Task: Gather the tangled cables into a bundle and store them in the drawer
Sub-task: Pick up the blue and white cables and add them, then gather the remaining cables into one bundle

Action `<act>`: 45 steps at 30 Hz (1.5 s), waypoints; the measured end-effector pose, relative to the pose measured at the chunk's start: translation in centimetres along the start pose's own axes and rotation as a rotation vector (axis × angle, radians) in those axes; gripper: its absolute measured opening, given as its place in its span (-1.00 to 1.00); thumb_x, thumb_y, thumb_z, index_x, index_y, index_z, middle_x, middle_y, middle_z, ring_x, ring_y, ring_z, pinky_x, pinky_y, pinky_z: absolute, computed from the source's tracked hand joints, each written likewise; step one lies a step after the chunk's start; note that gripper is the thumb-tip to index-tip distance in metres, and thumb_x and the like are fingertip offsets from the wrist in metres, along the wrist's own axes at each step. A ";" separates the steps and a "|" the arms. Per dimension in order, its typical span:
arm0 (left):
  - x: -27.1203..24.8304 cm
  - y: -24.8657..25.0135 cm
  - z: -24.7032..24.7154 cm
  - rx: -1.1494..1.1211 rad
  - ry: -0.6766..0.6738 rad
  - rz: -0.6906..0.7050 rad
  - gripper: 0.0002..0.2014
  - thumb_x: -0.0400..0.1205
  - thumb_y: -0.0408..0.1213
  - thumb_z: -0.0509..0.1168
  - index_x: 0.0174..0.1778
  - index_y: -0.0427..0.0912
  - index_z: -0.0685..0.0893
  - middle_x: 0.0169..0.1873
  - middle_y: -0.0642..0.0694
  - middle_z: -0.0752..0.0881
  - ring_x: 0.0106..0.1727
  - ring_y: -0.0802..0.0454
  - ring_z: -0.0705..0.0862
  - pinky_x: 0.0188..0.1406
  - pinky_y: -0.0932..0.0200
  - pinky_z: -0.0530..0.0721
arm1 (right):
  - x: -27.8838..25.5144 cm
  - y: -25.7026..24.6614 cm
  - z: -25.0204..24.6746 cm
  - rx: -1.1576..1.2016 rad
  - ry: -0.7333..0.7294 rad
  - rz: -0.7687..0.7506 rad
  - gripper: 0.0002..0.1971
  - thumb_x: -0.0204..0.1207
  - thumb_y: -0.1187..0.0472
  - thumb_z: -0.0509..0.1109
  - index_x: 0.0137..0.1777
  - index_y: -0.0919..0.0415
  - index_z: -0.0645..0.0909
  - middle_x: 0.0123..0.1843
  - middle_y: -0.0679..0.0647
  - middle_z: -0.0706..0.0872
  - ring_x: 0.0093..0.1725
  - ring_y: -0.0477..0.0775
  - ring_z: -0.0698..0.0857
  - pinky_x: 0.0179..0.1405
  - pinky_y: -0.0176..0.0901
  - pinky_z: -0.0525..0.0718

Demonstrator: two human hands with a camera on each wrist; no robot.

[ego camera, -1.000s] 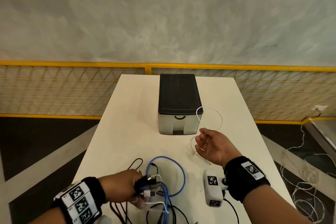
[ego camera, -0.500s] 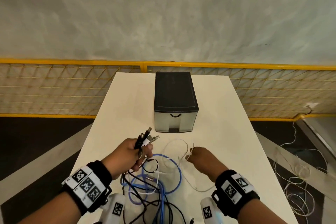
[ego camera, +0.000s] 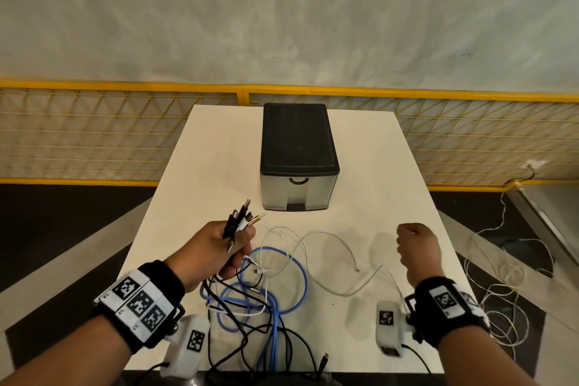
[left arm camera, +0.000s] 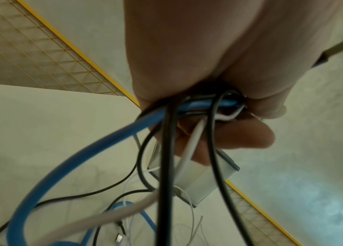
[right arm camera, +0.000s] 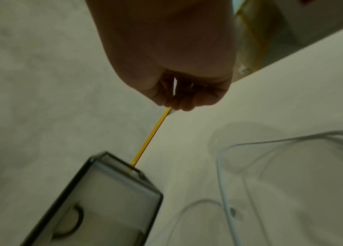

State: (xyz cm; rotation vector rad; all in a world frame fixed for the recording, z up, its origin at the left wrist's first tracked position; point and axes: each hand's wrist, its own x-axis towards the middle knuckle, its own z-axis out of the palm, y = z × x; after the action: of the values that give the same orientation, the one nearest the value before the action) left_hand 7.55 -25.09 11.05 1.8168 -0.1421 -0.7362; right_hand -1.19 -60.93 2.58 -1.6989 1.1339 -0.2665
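My left hand (ego camera: pixel 241 241) is raised over the white table (ego camera: pixel 200 166) and grips a bunch of cable plug ends (ego camera: pixel 242 218). From my left hand (left arm camera: pixel 229 116) a blue cable (left arm camera: pixel 61 166), black cables and white ones hang down into the tangle (ego camera: pixel 269 291) on the table. My right hand (ego camera: pixel 410 238) is fisted at the right; in the right wrist view its curled fingers (right arm camera: pixel 179 99) pinch a thin white cable (ego camera: pixel 332 236), which trails back to the tangle. The drawer unit (ego camera: pixel 297 194), black-topped with a grey front, stands closed behind the hands.
A yellow mesh fence (ego camera: pixel 94 135) runs behind the table. Loose white cord (ego camera: pixel 507 276) lies on the floor to the right. Some black cables (ego camera: pixel 322 360) hang over the table's near edge.
My left hand has lifted off the table with the plug ends. My right hand has swung from the middle out to the right, drawing the white cable out.
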 end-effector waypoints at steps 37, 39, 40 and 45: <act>3.1 6.3 4.3 -0.726 -0.141 0.029 -0.66 0.45 0.01 0.42 -0.13 -0.22 0.67 -0.55 0.03 0.28 -0.62 0.20 0.25 -0.66 0.34 0.18 | -12.4 -5.5 5.2 -0.263 -0.547 -1.039 -0.66 0.65 -0.14 0.15 0.29 -0.16 0.64 -0.17 -0.58 0.62 -0.22 -0.45 0.58 -0.11 -0.34 0.61; 3.0 6.2 4.1 -0.699 -0.130 0.045 -0.72 0.46 -0.01 0.43 -0.25 -0.17 0.63 -0.49 0.02 0.38 -0.57 0.20 0.29 -0.67 0.35 0.19 | -12.2 -5.4 5.5 -0.288 -0.545 -1.035 -0.66 0.63 -0.15 0.14 0.27 -0.17 0.65 -0.11 -0.46 0.67 -0.16 -0.40 0.60 -0.05 -0.24 0.65; 3.0 6.2 4.0 -0.695 -0.116 0.058 -0.73 0.46 -0.02 0.43 -0.30 -0.16 0.63 -0.46 0.00 0.44 -0.54 0.18 0.33 -0.66 0.35 0.22 | -12.0 -5.2 5.6 -0.302 -0.517 -1.026 -0.65 0.62 -0.14 0.14 0.24 -0.14 0.68 -0.09 -0.38 0.70 -0.11 -0.32 0.62 -0.02 -0.19 0.65; 2.9 5.8 3.7 -0.639 0.019 0.131 -0.70 0.48 0.01 0.36 -0.25 -0.20 0.69 -0.48 -0.06 0.60 -0.38 0.08 0.59 -0.44 0.22 0.47 | -10.8 -4.3 6.1 -0.356 -0.159 -0.763 -0.82 0.48 -0.09 0.42 -0.03 -0.04 0.65 -0.06 -0.07 0.61 -0.03 0.03 0.58 -0.02 -0.14 0.49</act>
State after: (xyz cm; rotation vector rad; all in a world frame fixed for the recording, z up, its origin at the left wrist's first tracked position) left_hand 9.32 -31.63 14.33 1.1924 -0.0077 -0.5843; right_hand -0.57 -48.59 6.96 -2.3803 0.3831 -0.4036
